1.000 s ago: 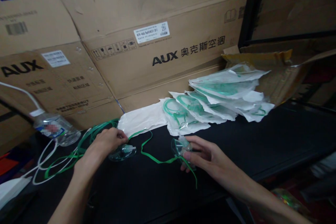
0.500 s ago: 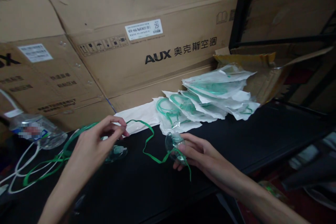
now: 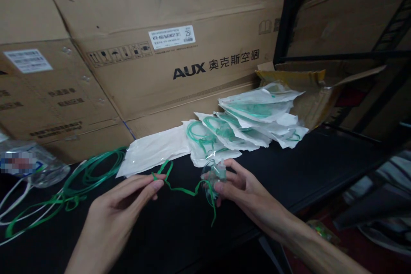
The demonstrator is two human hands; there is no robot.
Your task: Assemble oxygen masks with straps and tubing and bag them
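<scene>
A clear, green-tinted oxygen mask (image 3: 215, 176) is held in my right hand (image 3: 239, 184), its fingers closed round the shell. From the mask a thin green elastic strap (image 3: 183, 189) runs left in a loose, kinked line. My left hand (image 3: 135, 197) pinches this strap between thumb and forefinger near its far end. A short tail of strap hangs below the mask. Just behind the mask lies a white and clear pouch (image 3: 203, 139) with green tubing inside. Coiled green tubing (image 3: 93, 173) lies on the black tabletop (image 3: 173, 231), left of my left hand.
More packed pouches (image 3: 257, 109) are heaped at the back right, beside an open cardboard carton (image 3: 313, 102). A flat white packet (image 3: 154, 147) lies at the back. On the left are a plastic bottle (image 3: 48, 167) and white cable (image 3: 19, 207). Large cardboard boxes (image 3: 135, 77) form the rear wall.
My left hand has moved right and down, nearer the mask, and the strap between the hands has slackened. The mask has turned slightly in my right hand. The view has shifted a little right.
</scene>
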